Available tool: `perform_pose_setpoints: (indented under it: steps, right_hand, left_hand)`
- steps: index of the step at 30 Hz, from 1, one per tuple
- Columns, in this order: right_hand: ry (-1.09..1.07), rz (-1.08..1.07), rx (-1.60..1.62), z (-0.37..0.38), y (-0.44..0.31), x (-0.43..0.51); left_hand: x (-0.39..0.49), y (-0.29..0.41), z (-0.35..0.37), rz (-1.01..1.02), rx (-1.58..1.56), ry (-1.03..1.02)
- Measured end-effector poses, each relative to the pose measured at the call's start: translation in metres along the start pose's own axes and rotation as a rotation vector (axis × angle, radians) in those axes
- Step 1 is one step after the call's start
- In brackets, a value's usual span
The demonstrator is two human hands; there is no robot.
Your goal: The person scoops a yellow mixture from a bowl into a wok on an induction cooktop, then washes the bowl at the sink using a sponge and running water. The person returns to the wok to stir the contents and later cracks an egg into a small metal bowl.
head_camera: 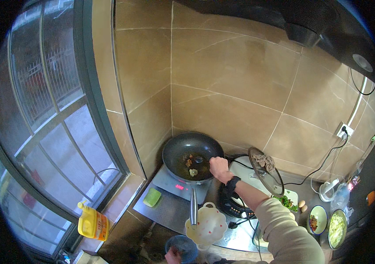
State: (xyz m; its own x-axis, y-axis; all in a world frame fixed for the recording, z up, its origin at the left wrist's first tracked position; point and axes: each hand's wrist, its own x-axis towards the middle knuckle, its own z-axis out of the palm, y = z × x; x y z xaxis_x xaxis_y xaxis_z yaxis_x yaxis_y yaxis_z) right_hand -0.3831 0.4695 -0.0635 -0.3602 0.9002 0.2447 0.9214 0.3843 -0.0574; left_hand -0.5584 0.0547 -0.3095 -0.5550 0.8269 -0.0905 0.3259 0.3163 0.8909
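Note:
My right hand, with a dark band at the wrist, is curled at the right rim of a black wok. A small shiny shape, perhaps a spoon's bowl, shows inside the wok near my fingers; what the hand holds is unclear. Brown bits and a pale clump lie in the oily wok. Its metal handle points towards me, over a scalloped white bowl. Low in the view, my left hand grips the rim of a blue bowl beyond the counter's front edge; its contents are blurred.
The wok sits on a lit cooktop, beside a green vegetable piece. Right of it stand a glass lid, chopped greens, eggs and a bowl of shredded vegetable. A yellow jug is by the window.

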Motion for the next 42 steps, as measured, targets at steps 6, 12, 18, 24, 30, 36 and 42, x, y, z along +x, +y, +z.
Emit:
perform_pose_setpoints:
  steps: [6,12,18,24,30,36,42]
  right_hand:
    - [-0.037,-0.177,-0.076,0.006,-0.02,0.026]
    - [0.007,-0.28,-0.091,-0.012,-0.007,-0.001]
    - [-0.098,-0.232,-0.048,-0.017,-0.006,-0.027]
    - [0.019,0.074,0.183,-0.015,0.016,-0.031]
    - [0.185,0.102,0.568,-0.041,0.035,-0.073]
    - [0.209,0.205,0.597,-0.06,0.041,-0.105]
    - [0.087,0.093,0.295,-0.043,0.042,-0.087]
  left_hand:
    - [0.002,-0.016,-0.003,0.162,0.213,0.042]
    - [-0.005,-0.006,-0.019,-0.008,0.208,-0.057]
    - [0.0,0.02,-0.02,0.005,0.152,-0.077]
    - [0.0,0.062,-0.024,0.154,0.093,0.012]
    - [0.004,0.066,-0.023,-0.077,-0.198,-0.043]
    - [0.023,0.01,-0.01,0.115,0.239,-0.155]
    - [0.02,0.0,-0.004,0.073,0.232,-0.13]
